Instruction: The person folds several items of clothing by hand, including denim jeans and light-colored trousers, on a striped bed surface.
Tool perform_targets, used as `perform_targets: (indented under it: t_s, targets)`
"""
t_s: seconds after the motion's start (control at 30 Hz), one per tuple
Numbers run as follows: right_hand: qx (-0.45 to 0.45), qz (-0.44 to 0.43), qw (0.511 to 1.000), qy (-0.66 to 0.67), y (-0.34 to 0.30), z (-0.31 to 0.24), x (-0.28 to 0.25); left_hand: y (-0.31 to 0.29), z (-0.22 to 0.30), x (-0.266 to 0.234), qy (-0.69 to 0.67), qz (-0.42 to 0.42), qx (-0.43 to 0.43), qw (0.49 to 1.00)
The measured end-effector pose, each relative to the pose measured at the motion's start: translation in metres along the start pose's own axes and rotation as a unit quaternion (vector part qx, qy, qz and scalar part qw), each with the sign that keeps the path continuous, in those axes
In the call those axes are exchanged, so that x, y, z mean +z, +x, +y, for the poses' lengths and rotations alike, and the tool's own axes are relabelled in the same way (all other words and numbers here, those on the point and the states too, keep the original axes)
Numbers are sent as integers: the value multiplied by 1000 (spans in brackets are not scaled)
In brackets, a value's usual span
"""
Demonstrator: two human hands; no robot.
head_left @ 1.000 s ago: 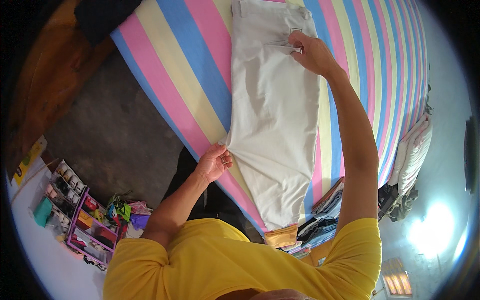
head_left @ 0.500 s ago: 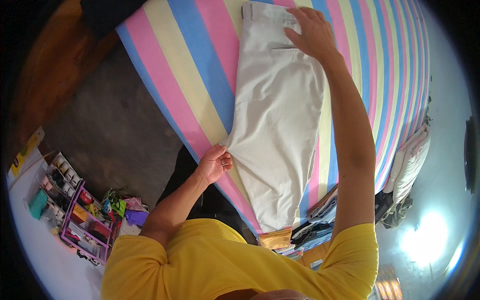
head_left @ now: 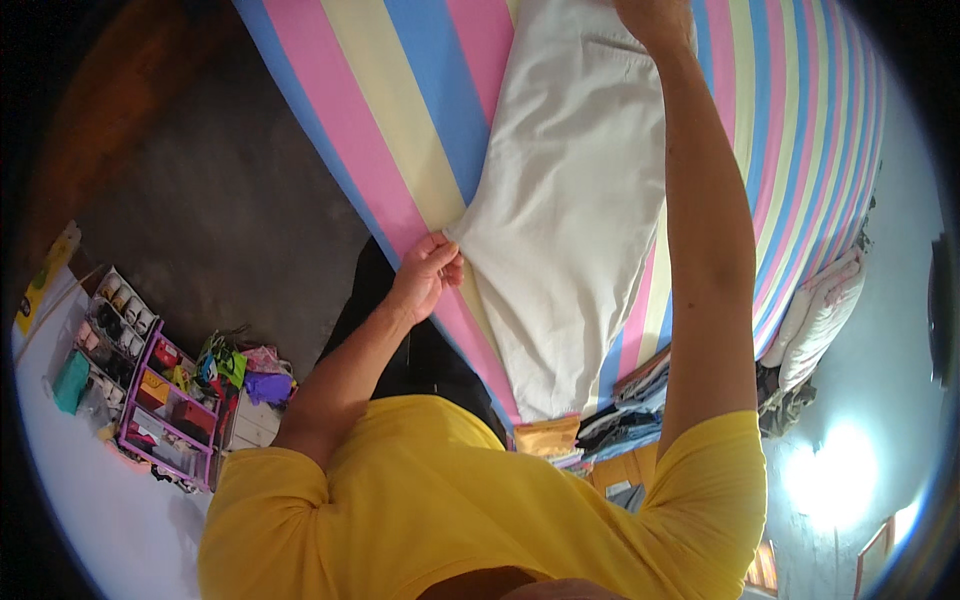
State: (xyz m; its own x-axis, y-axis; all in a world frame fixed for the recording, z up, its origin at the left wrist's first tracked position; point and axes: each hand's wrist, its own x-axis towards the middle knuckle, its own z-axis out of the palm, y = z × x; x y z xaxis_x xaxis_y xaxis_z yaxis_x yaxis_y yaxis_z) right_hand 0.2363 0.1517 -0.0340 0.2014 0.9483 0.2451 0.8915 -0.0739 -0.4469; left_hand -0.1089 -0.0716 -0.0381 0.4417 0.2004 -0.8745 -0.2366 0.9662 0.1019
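Pale beige trousers (head_left: 570,190), folded lengthwise with some wrinkles, lie on a striped bedsheet (head_left: 420,110). The legs point toward me, and the waist end runs past the top edge of the view. My left hand (head_left: 428,275) is closed in a pinch on the pointed crotch corner at the trousers' left side. Up at the top edge, my right hand (head_left: 655,22) rests on the upper part of the trousers beside a pocket slit. Its fingers are cut off by the picture's edge.
Stacked folded clothes (head_left: 635,405) are at the bed's near side, by a yellow-orange folded cloth (head_left: 547,436). Pillows (head_left: 820,315) are at the right by the wall. On the left, a purple-framed rack (head_left: 170,410) of small items stands beside the dark floor (head_left: 220,220).
The view has shifted, so the trousers sit higher and their waist has left the picture. My left hand keeps its pinch; my right hand's fingers, spread flat before, are out of sight.
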Motion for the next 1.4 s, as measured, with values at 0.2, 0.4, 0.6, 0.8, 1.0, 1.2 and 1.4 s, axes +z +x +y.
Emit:
perform_targets:
  t_s: [0.2,0.4,0.6,0.8,1.0,1.2,1.4]
  targets:
    - [-7,63,958,-280,-74,53,-31,1,5,3,92,44,33,994]
    - [291,70,924,-237,-109,55,-39,-10,4,3,247,52,10,967]
    - [406,-47,904,-127,-163,66,-57,-5,-36,9,335,9,-40,941]
    - [456,-111,879,-87,-135,66,-71,-10,-42,-7,358,18,5,934]
    - [84,190,975,-79,-176,28,-35,-11,-33,2,321,24,30,946]
    - [58,88,983,-152,-200,-5,-23,-28,-35,57,487,-65,282,824]
    - [55,74,993,68,-250,-89,-60,-26,-48,50,280,-82,172,941]
